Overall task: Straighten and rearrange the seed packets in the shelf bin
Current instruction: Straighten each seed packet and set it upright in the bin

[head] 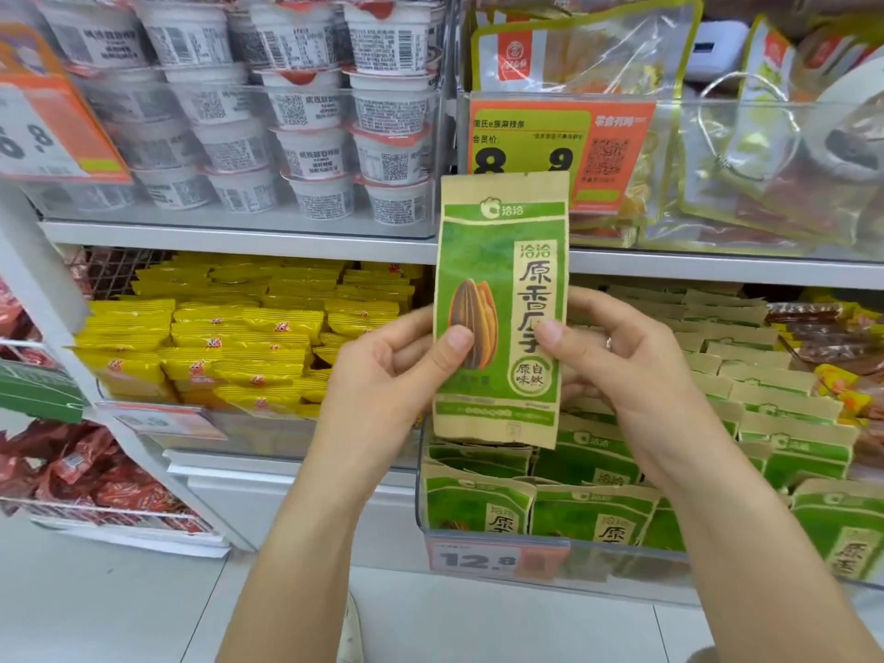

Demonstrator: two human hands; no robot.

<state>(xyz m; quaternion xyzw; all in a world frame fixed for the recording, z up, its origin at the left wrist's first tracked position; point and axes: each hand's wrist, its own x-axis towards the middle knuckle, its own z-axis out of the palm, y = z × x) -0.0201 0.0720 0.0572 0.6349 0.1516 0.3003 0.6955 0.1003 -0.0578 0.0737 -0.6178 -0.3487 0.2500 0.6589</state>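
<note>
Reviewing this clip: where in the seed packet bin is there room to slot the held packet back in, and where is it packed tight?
Both hands, left hand and right hand, hold the seed packet upright above the clear bin. The one visible gap lies at the bin's front-left, behind the front-row packets and directly under the held packet. The rows to the right look tightly packed.

Two bare arms reach up from the bottom edge. No sleeves cover them. The left hand (402, 370) has short, plain nails. The right hand (622, 361) has short nails too, and a thin shiny ring (609, 343) on one finger.
</note>
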